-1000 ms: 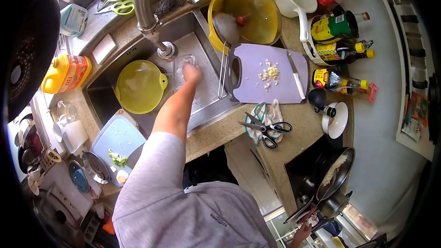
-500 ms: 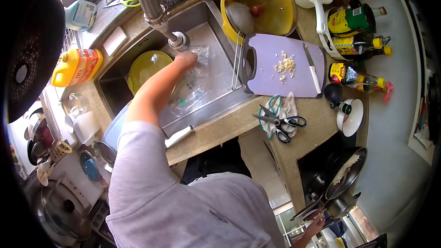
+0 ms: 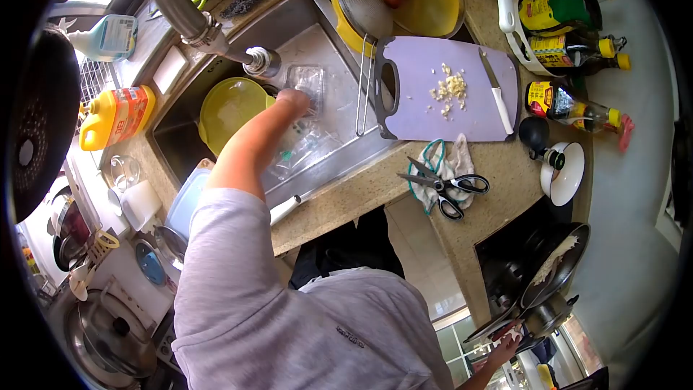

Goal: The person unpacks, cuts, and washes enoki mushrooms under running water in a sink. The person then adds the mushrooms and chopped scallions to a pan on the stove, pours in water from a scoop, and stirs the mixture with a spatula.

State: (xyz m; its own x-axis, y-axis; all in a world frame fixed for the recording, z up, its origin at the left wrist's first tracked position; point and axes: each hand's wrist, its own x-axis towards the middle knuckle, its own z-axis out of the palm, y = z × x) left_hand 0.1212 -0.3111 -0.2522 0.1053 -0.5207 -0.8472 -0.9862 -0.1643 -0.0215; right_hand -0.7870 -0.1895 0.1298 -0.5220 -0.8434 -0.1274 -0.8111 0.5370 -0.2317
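Observation:
My left hand point(image 3: 292, 103) reaches into the metal sink point(image 3: 346, 133), its fingers closed at the near edge of a clear plastic container point(image 3: 307, 83). The fingertips are mostly hidden. Crumpled clear plastic packaging point(image 3: 299, 146) lies in the sink just below the wrist. A yellow-green basin point(image 3: 229, 112) stands in the sink's left part, and the faucet head point(image 3: 261, 62) hangs above the hand. Small at the lower right, my right hand point(image 3: 505, 347) is curled beside the dark pans; a reddish and pale thing shows at its fingers, too small to name.
A purple cutting board point(image 3: 419, 119) holds chopped pale bits point(image 3: 451, 87) and a white-handled knife point(image 3: 498, 97). Scissors point(image 3: 444, 184) lie on a cloth at the counter edge. Sauce bottles point(image 3: 563, 105), a white bowl point(image 3: 564, 173) and a frying pan point(image 3: 570, 253) stand right.
The whole view has shifted a little. My left hand stays at the clear plastic container, whose outline now shows more plainly. The right hand remains by the pans.

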